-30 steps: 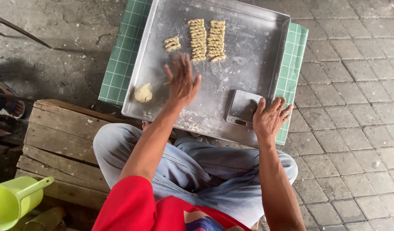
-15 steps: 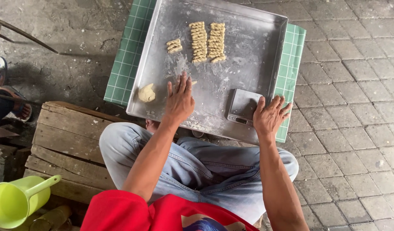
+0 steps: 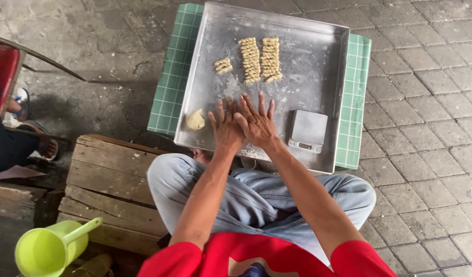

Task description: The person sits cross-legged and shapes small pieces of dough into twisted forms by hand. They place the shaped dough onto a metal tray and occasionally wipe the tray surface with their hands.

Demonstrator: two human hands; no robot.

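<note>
A large metal tray point(image 3: 318, 66) lies on a green checked mat point(image 3: 170, 77). My left hand point(image 3: 225, 125) and my right hand point(image 3: 256, 122) rest flat, side by side and touching, on the tray's near part, fingers spread, pressing down; whatever lies under them is hidden. A lump of pale dough point(image 3: 196, 120) sits just left of my left hand. Two rows of small shaped dough pieces point(image 3: 260, 59) lie at the tray's far middle, with a few more pieces point(image 3: 223, 65) to their left. A small digital scale point(image 3: 307, 132) stands right of my right hand.
A wooden pallet point(image 3: 113, 179) lies at my left knee. A lime-green plastic jug point(image 3: 48, 249) stands at the bottom left. Another person's sandalled foot point(image 3: 43, 146) and a red chair point(image 3: 5, 66) are at the far left. Paving stones cover the ground on the right.
My right hand has left the scale and moved left to join my left hand. Both hands now lie flat together on the tray.
</note>
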